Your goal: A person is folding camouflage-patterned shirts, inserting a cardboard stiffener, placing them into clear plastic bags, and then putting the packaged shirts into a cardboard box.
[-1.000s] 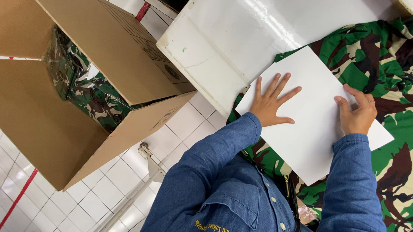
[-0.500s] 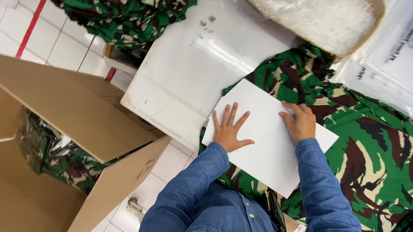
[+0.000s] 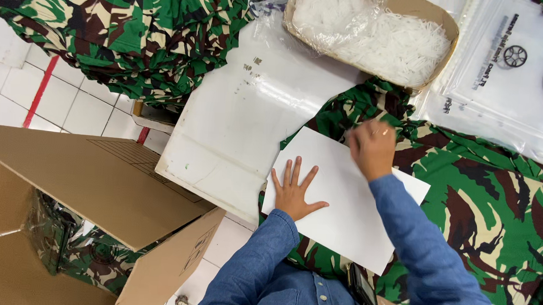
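Observation:
A white card sheet (image 3: pixel 342 204) lies on a green camouflage garment (image 3: pixel 483 204) spread over the white table (image 3: pixel 236 132). My left hand (image 3: pixel 294 193) presses flat on the sheet's near left corner, fingers spread. My right hand (image 3: pixel 372 148), blurred, hovers over the sheet's far edge with its fingers curled; whether it grips anything I cannot make out. Both arms wear blue denim sleeves.
A cardboard tray of white plastic strips (image 3: pixel 374 35) sits at the table's far side. Clear printed plastic bags (image 3: pixel 507 77) lie at the right. A stack of camouflage garments (image 3: pixel 118 36) is at upper left. An open cardboard box (image 3: pixel 98 206) with bagged garments stands on the tiled floor.
The view has tilted up along the table, bringing the tray and bags into sight. My right hand has lifted from the sheet's far right edge and moved toward its far middle.

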